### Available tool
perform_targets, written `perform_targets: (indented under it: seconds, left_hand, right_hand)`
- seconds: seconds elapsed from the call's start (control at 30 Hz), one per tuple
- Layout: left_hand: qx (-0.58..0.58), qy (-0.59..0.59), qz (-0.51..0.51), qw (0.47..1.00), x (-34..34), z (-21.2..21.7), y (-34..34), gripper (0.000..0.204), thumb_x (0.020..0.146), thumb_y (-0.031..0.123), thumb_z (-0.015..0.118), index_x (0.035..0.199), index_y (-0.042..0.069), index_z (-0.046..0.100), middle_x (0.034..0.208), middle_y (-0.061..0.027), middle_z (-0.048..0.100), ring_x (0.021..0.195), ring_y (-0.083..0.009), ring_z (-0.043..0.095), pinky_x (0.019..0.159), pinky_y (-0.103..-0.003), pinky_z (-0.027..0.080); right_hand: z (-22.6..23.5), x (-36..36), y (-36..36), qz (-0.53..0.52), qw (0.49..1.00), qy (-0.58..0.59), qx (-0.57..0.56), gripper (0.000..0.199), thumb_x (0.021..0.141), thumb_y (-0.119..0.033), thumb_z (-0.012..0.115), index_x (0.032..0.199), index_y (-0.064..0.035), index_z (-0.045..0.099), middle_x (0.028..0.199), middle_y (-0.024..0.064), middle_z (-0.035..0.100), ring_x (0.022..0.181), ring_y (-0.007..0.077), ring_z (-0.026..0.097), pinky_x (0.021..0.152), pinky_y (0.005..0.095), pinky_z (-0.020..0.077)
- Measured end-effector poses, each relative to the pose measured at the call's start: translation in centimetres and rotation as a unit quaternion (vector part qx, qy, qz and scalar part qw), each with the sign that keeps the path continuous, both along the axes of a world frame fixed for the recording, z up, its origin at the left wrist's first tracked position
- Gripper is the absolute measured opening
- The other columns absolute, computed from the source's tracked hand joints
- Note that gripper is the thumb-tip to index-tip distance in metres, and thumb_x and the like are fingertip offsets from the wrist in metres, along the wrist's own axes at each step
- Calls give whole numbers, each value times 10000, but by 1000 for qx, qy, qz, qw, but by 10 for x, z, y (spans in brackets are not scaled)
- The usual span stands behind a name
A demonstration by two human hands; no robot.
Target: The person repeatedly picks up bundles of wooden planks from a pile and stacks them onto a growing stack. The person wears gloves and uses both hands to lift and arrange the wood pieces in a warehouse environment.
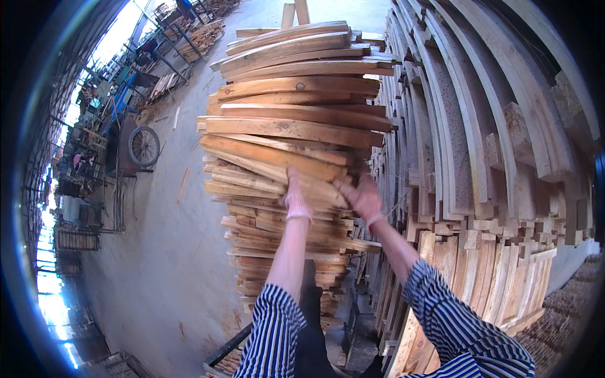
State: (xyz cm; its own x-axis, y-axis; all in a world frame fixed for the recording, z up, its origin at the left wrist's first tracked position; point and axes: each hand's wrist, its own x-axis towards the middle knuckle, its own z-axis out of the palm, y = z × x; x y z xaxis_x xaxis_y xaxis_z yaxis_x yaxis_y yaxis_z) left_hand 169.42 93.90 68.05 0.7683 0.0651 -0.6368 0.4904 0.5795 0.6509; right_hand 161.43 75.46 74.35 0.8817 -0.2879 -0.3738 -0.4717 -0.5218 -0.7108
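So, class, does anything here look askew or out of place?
Yes: near the left hand, some boards slant against the straighter rows of the woodpile, and a thin wood strip lies loose on the floor, apart from it.

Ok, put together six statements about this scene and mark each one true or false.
1. The left hand and the right hand are both at the stack of wooden boards. True.
2. The boards are painted bright green. False: they are bare, wood-coloured.
3. A spoked wheel is left of the stack. True.
4. The wheel touches the right hand. False: it is well apart from it.
5. The striped sleeves stop short of the hands. True.
6. No other wood is piled right of the stack. False: piled timber stands there.
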Motion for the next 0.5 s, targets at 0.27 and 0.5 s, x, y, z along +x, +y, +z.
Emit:
perform_targets:
  seconds: [0.27, 0.5]
  left_hand:
    - [-81, -48, -27, 995, -89, 6, 69, 876, 928, 641, 625, 1551, 81, 367, 1539, -162, 440, 1377, -349, 458, 1143, -504, 399]
    - [-149, -39, -57, 986, -71, 19, 68, 702, 982, 581, 535, 1478, 87, 480, 1404, -132, 579, 1253, -321, 565, 1076, -485, 458]
  right_hand:
    - [57, -69, 48, 109, 990, 61, -64, 697, 882, -656, 622, 1200, -40, 696, 1301, 250, 621, 1219, 392, 595, 1034, 456, 485]
    - [34, 30, 89, 222, 974, -7, -46, 1047, 728, -675, 717, 1511, -51, 410, 1490, 263, 504, 1374, 423, 499, 1109, 473, 443]
